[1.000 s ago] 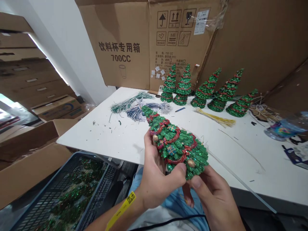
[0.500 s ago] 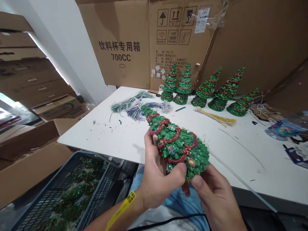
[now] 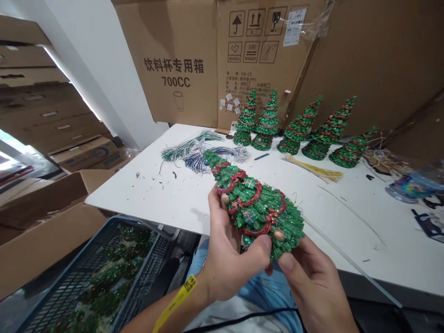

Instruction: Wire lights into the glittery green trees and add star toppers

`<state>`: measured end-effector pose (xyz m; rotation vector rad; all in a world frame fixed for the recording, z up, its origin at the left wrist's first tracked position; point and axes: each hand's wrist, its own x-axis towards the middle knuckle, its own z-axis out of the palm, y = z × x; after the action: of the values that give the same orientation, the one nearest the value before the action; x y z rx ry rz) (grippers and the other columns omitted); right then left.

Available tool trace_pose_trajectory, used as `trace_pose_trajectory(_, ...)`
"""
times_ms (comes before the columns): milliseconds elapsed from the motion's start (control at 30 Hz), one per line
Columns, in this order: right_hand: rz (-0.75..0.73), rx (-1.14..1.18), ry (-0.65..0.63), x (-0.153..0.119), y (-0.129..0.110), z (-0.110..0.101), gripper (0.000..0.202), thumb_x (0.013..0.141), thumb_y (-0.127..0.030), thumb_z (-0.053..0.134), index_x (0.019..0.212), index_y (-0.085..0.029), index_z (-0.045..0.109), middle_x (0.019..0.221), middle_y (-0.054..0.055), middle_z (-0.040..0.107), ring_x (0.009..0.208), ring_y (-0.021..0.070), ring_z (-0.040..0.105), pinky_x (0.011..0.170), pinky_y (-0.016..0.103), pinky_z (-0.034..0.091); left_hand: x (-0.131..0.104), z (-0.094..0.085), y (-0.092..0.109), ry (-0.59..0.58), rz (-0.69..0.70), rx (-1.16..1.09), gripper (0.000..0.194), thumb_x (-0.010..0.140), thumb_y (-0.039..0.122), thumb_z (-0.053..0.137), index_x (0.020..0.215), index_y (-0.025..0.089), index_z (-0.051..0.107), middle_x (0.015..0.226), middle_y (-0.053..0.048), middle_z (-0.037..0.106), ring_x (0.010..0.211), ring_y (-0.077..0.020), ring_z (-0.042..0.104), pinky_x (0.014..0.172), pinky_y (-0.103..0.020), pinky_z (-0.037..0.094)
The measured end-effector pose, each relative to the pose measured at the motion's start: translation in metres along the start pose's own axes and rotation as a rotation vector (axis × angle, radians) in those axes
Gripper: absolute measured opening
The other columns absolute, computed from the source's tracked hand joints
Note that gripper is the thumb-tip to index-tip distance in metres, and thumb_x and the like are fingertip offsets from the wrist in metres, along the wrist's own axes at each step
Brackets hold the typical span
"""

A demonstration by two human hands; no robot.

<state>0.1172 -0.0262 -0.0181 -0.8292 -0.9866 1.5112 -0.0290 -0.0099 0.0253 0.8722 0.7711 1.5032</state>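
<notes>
The left hand point(image 3: 231, 263) grips a green Christmas tree point(image 3: 256, 199), its thumb pressed on the front near the bottom and its fingers wrapped behind; a yellow band point(image 3: 175, 303) circles that wrist. The right hand point(image 3: 314, 277) grasps the same tree by its base, thumb at the lower edge, other fingers mostly hidden behind. The tree lies tilted between the 2 hands, over the near edge of the white desk point(image 3: 132, 185), its tip with a clear star point(image 3: 200, 146) pointing away from them. Beyond the left hand lie green wires point(image 3: 173, 150) and blue wires point(image 3: 197, 162). Farther out than both hands, 5 more trees point(image 3: 265, 125) stand in a row before a cardboard sheet point(image 3: 183, 27), with yellow wires point(image 3: 314, 169) nearer the right hand. Right of that hand are a thin rod point(image 3: 350, 259) and, farther off, a bottle point(image 3: 411, 185). Left of the left hand, below desk height, a basket point(image 3: 120, 218) contains green glittery pieces point(image 3: 111, 273) beside an open box point(image 3: 52, 236).
</notes>
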Motion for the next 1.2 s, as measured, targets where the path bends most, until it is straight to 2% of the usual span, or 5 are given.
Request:
trace_pose_trajectory(267,-0.013,0.007,-0.039,0.0,0.005,-0.007,0.034,0.096,-0.038,0.089,0.13,-0.035,0.085,0.107,0.007,0.086,0.079,0.0204,0.076,0.072,0.028,0.066,0.003,-0.005,-0.007,-0.001,0.064,0.04,0.078,0.084,0.031,0.09,0.144,0.029,0.041,0.125,-0.008,0.069,0.086,-0.0211,0.078,0.063,-0.03,0.063)
trace_pose_trajectory(600,-0.018,-0.015,-0.048,0.002,0.006,-0.007,0.035,0.096,-0.039,0.089,0.13,-0.034,0.085,0.094,0.006,0.083,0.072,0.0193,0.074,0.071,0.029,0.066,0.005,-0.008,-0.009,-0.127,0.053,-0.025,0.075,0.092,0.032,0.088,0.147,0.032,0.037,0.126,-0.009,0.068,0.084,-0.0206,0.077,0.048,-0.023,0.058)
trace_pose_trajectory(800,0.011,-0.016,0.114,-0.003,-0.001,0.005,0.037,0.088,-0.051,0.095,0.119,-0.031,0.088,0.087,0.003,0.08,0.07,0.0188,0.071,0.067,0.029,0.064,0.007,-0.013,-0.009,-0.239,-0.001,-0.152,0.079,0.091,0.037,0.089,0.147,0.034,0.033,0.131,-0.011,0.069,0.073,-0.0183,0.075,0.045,-0.024,0.056)
trace_pose_trajectory(1067,-0.014,-0.046,0.001,0.001,0.004,-0.009,0.034,0.095,-0.047,0.089,0.125,-0.03,0.086,0.091,0.006,0.084,0.073,0.0218,0.076,0.068,0.031,0.065,0.006,-0.007,-0.004,-0.213,0.006,-0.088,0.077,0.091,0.035,0.089,0.145,0.032,0.034,0.133,-0.011,0.067,0.076,-0.0174,0.074,0.047,-0.022,0.057)
trace_pose_trajectory(1200,-0.013,-0.053,0.033,-0.001,0.002,-0.003,0.038,0.091,-0.05,0.092,0.123,-0.029,0.086,0.09,0.006,0.085,0.071,0.0215,0.076,0.067,0.029,0.065,0.005,-0.007,-0.008,-0.14,0.131,-0.004,0.071,0.093,0.025,0.083,0.149,0.028,0.039,0.139,-0.013,0.065,0.118,-0.0293,0.077,0.086,-0.035,0.071)
